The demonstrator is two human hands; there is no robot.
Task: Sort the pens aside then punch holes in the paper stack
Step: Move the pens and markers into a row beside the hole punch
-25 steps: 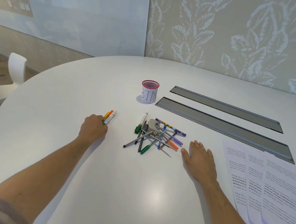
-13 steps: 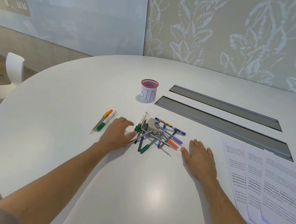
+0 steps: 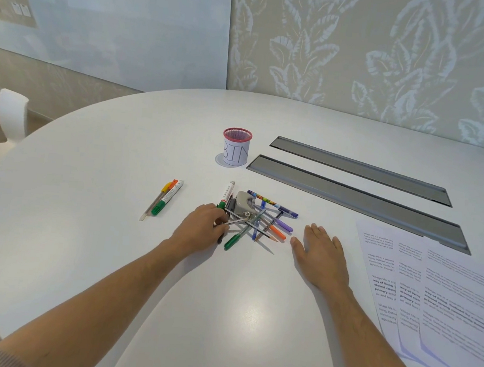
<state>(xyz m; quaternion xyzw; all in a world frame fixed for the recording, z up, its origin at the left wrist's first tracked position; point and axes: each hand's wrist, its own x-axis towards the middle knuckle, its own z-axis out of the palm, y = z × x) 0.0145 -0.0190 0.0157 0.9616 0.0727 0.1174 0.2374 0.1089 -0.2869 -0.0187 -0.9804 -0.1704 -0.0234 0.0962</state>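
Since half a second ago our left hand (image 3: pixel 201 229) has closed in on the pen pile (image 3: pixel 256 221), its grip now curled round a thin grey pen (image 3: pixel 232 221) at the pile's left edge, we judge to draw it aside. The hole punch (image 3: pixel 244 203) lies buried among the pens. Three sorted pens (image 3: pixel 164 199) lie left. Our right hand (image 3: pixel 321 251) rests flat, fingers spread, on the counter (image 3: pixel 109 259). The paper stack (image 3: pixel 445 297) waits far right.

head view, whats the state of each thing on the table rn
left hand: fingers curled on pens at the pile's edge
right hand: flat on table
hole punch: under crossed pens
sorted markers: lying aside, apart from pile
bin cup: upright
papers: fanned flat, unpunched
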